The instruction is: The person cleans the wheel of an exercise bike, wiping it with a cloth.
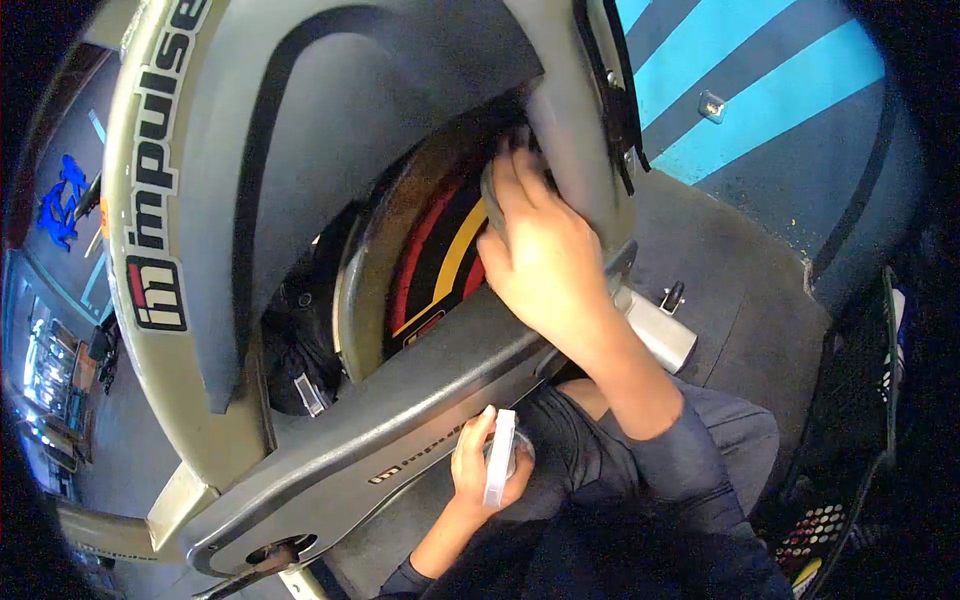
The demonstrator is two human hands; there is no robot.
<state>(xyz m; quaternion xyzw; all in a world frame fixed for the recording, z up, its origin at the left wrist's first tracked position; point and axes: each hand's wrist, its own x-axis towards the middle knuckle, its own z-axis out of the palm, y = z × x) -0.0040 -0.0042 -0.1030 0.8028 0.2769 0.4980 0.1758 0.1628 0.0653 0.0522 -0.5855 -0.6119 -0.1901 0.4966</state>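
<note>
My right hand (545,245) reaches into the side opening of an exercise bike, its fingers pressed together at the flywheel (465,235), which has red and yellow stripes. Between the thumb and fingers shows the edge of a grey cloth (490,195), mostly hidden under the hand. The fingertips are dark and blurred in the shadow of the frame. Lower down, my left hand (470,465) is closed around a spray bottle (500,455), seen from above with its white head on top. It is held beside the bike's dark lower cover (400,420), over my lap.
The bike's pale frame (150,370) rises at left, with a large grey shroud (330,130) above the opening. A crank (275,555) sits low at left. A white foot of the bike (660,335) rests on the dark floor near a blue-striped wall (780,90). A black mesh item (850,430) stands at right.
</note>
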